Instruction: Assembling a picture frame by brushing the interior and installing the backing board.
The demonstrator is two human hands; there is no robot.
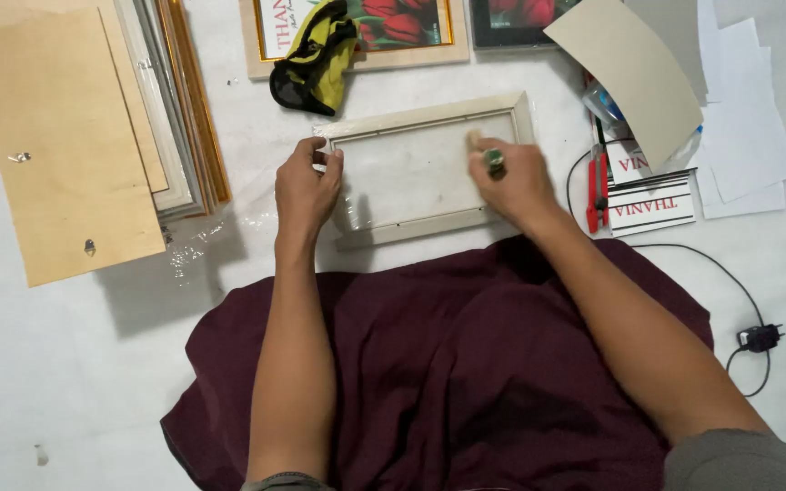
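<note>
A pale, whitewashed picture frame (429, 114) lies flat on the white floor in front of me, its glass pane showing. My left hand (307, 186) grips the frame's left edge, fingers curled over the rim. My right hand (511, 177), with a green-stone ring, presses on the right part of the pane with fingers folded; a small pale object seems pinched at its fingertips, too small to name. A dark maroon cloth (466, 364) covers my lap just below the frame.
A stack of frames and tan backing boards (65, 145) lies at left. A yellow-black cloth (316, 59) rests on a flower picture (402, 23) at the back. Red-handled pliers (596, 186), printed cards, grey card (634, 73), white sheets and a black cable with plug (757, 338) lie at right.
</note>
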